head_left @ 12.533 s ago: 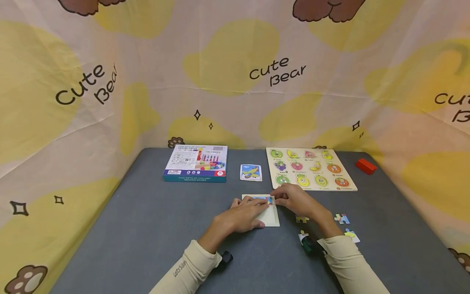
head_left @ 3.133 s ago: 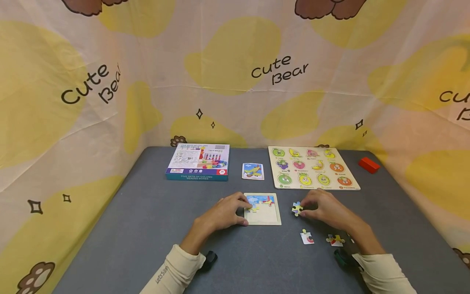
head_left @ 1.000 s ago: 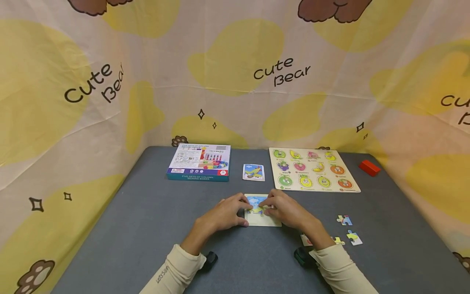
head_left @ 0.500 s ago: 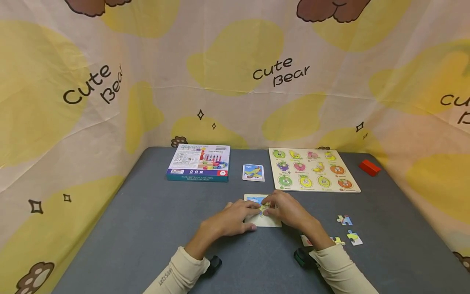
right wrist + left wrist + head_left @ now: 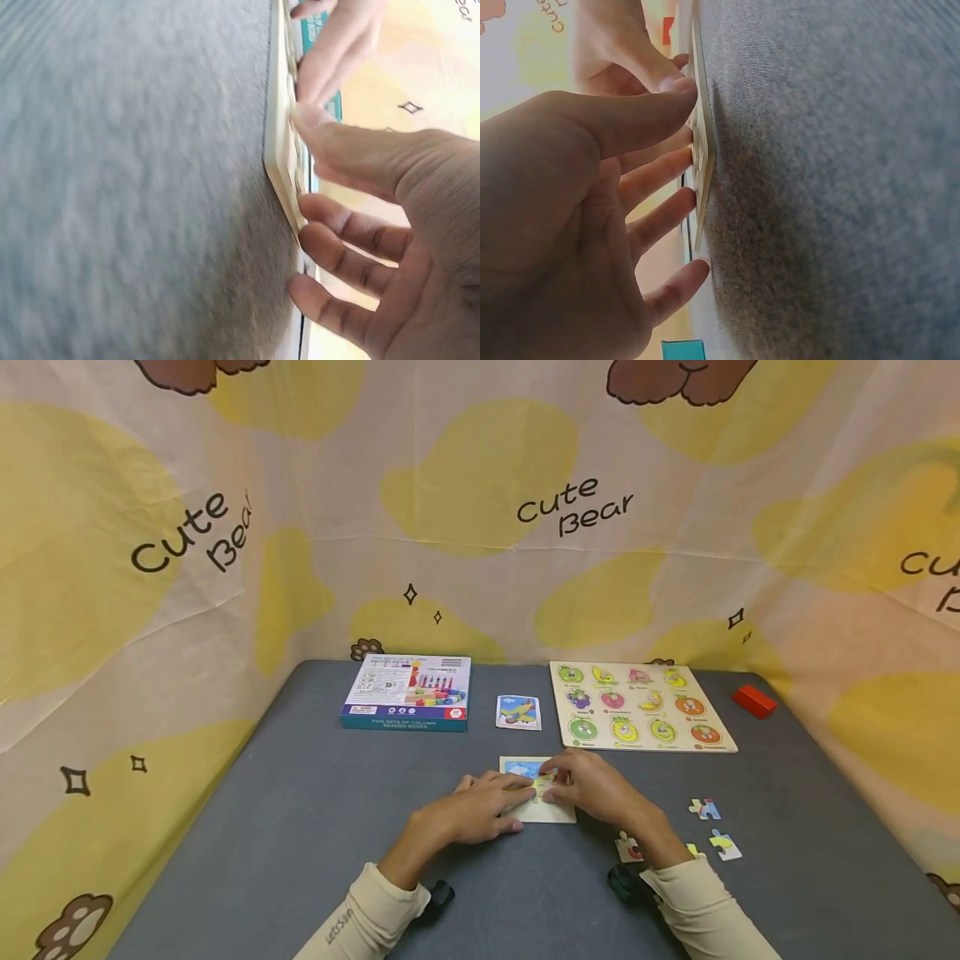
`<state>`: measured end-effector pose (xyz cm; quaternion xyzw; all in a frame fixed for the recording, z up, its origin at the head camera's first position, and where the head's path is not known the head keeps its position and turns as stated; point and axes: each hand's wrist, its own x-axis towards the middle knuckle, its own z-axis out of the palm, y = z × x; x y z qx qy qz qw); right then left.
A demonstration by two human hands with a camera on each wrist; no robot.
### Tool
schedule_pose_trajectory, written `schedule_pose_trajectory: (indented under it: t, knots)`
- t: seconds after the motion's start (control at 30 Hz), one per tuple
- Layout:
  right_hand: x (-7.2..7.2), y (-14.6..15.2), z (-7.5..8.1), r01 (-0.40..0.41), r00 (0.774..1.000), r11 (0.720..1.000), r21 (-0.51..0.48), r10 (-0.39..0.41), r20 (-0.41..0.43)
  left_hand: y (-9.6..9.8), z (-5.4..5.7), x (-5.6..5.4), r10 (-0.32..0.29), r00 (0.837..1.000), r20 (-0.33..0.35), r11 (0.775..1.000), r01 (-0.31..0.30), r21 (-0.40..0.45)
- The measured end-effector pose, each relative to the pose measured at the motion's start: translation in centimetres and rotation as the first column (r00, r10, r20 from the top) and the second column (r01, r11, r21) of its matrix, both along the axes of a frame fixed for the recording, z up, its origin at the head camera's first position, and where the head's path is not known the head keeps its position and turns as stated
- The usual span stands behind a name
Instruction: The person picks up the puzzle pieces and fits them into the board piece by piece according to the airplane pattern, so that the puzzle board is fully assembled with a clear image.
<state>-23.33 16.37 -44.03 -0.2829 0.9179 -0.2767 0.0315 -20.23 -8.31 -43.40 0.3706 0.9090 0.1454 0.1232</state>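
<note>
A small pale puzzle tray [image 5: 553,814] lies on the table between both hands, with blue-sky pieces [image 5: 521,767] along its top. The left hand [image 5: 474,808] rests over its left side, fingers extended and fingertips touching the fitted pieces. At the tray's right, the right hand [image 5: 600,789] has thumb and index finger at a yellowish puzzle piece [image 5: 538,791] set in the tray. From the right wrist view, the right thumb [image 5: 313,120] presses on the tray's top while other fingers reach its far edge. The left wrist view shows the left thumb [image 5: 679,94] over the near edge.
Loose puzzle pieces lie right: one [image 5: 703,809], another [image 5: 725,844], and one [image 5: 630,847] by the right wrist. Behind stand an airplane picture card [image 5: 518,712], a beaded-toy box [image 5: 405,693], a fruit board [image 5: 641,706] and a red block [image 5: 754,702].
The right hand has brought a puzzle piece from the right side into the tray and stays there. The left hand has slid from the tray's left edge further over the pieces.
</note>
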Motion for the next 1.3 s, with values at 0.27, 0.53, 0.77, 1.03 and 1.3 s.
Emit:
schedule_pose_trajectory:
  t: [0.27, 0.53, 0.77, 1.03, 1.3]
  knots:
    - [0.2, 2.7, 0.4, -0.02, 0.999, 0.999, -0.034, 0.022, 0.044, 0.0, 0.1, -0.1, 0.01, 1.0, 0.029, 1.0, -0.009, -0.002]
    - [1.3, 6.4, 0.8, 0.065, 0.996, 0.998, 0.002, -0.065, 0.054, -0.1, 0.1, -0.2, 0.016, 0.999, 0.052, 0.999, -0.018, 0.029]
    - [2.4, 10.3, 1.1, 0.107, 0.994, 0.994, -0.001, -0.106, 0.011, -0.2, 0.0, -0.2, 0.016, 0.998, 0.057, 0.999, -0.019, 0.044]
    - [3.7, 14.2, 0.9, 0.203, 0.979, 0.979, 0.012, -0.202, -0.024, -0.3, 0.0, -0.2, 0.029, 0.998, 0.063, 0.998, -0.033, 0.059]
    - [4.5, 17.5, 0.8, 0.256, 0.966, 0.966, 0.027, -0.254, -0.043, -0.2, -0.2, -0.3, 0.031, 0.997, 0.064, 0.998, -0.035, 0.061]
